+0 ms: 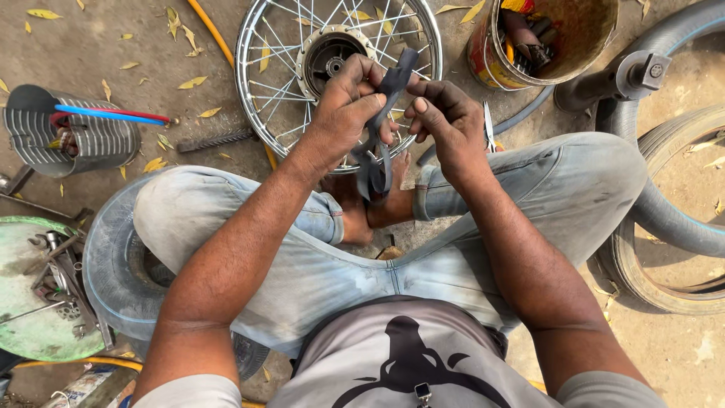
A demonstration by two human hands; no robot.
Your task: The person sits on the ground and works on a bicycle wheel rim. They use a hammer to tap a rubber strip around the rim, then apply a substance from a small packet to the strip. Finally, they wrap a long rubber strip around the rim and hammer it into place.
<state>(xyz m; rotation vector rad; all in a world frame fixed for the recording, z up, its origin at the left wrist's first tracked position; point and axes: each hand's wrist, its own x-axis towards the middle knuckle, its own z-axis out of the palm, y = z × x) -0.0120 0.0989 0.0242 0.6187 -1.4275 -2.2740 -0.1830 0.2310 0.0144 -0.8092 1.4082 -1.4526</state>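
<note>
I sit cross-legged on a tyre, both hands raised in front of my knees. My left hand [349, 106] grips a strip of black rubber tube [376, 155] that hangs down toward my feet. My right hand [447, 121] pinches the upper end of the same strip near its top [400, 75]. A spoked wheel rim [257, 91] with its hub [330, 57] lies flat on the ground just beyond my hands. A thin metal tool [488, 127] pokes up beside my right wrist.
A rusty bucket [581, 34] of tools stands at top right, beside a metal stand [634, 75]. Tyres and a tube [664, 219] lie at right. A ribbed container [75, 136] with coloured rods sits at left, a green tray [23, 302] of wrenches below it.
</note>
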